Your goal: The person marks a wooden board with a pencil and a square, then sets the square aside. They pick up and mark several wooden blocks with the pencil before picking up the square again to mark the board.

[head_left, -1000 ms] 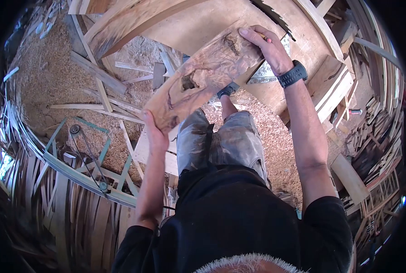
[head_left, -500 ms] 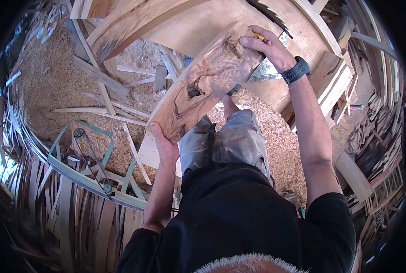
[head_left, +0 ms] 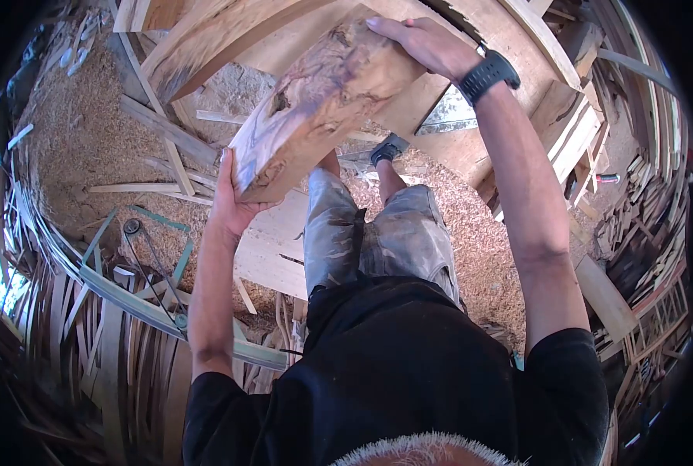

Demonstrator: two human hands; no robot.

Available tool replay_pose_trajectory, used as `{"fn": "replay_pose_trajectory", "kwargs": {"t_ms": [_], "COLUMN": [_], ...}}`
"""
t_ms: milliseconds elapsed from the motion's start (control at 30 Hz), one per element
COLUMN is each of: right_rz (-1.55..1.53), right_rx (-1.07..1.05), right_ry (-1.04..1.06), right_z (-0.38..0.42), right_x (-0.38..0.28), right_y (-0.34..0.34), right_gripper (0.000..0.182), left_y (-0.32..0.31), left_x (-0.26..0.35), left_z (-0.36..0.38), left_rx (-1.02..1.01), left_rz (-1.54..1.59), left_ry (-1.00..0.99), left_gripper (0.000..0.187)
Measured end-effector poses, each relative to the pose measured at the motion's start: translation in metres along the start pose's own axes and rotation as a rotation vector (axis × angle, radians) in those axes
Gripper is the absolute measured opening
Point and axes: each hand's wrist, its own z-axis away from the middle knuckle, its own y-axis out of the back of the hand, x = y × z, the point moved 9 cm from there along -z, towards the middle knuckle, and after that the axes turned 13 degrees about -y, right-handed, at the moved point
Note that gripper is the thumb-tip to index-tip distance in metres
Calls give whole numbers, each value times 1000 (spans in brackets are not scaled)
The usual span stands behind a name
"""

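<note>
A thick wooden block [head_left: 327,97] with swirling dark grain and a knot hollow is held up at a slant in front of my legs. My left hand [head_left: 234,203] grips its lower left end, thumb along the edge and fingers underneath. At the upper right end my right hand [head_left: 433,48] is closed around the block, a dark watch [head_left: 488,76] on its wrist. The yellow pencil seen earlier in this hand is hidden now. One broad face and a long side of the block both show.
A large curved timber [head_left: 230,46] lies beyond the block. A toothed saw blade [head_left: 459,22] lies near the right hand, with a shiny triangular plate [head_left: 449,113] nearby. Sawdust and offcuts cover the floor. A green metal frame [head_left: 140,299] and stacked strips stand at left.
Both hands have moved the block up and left and tilted it, so its long side faces me. The right hand has shifted its grip, and the pencil has gone from sight.
</note>
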Motion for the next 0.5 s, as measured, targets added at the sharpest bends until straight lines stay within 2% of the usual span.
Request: {"fn": "replay_pose_trajectory", "kwargs": {"t_ms": [67,100,267,367,433,500], "right_rz": [287,284,366,350,192,171], "right_rx": [200,177,121,212,45,12], "right_ry": [-88,-76,-56,-2,-140,-127], "right_z": [12,9,-15,-17,4,1], "right_x": [-16,-19,-25,-27,-26,-25], "right_y": [11,9,5,12,10,11], "right_gripper": [87,93,98,99,99,97], "left_y": [5,5,9,9,9,10], "left_x": [0,-1,2,5,5,9], "left_z": [-5,-6,-12,-14,-17,-20], "left_rx": [-13,-20,-54,-24,-79,-127], "left_rz": [28,33,66,86,117,129], "left_ry": [53,76,167,191,213,220], "left_gripper": [83,84,85,85,82,80]}}
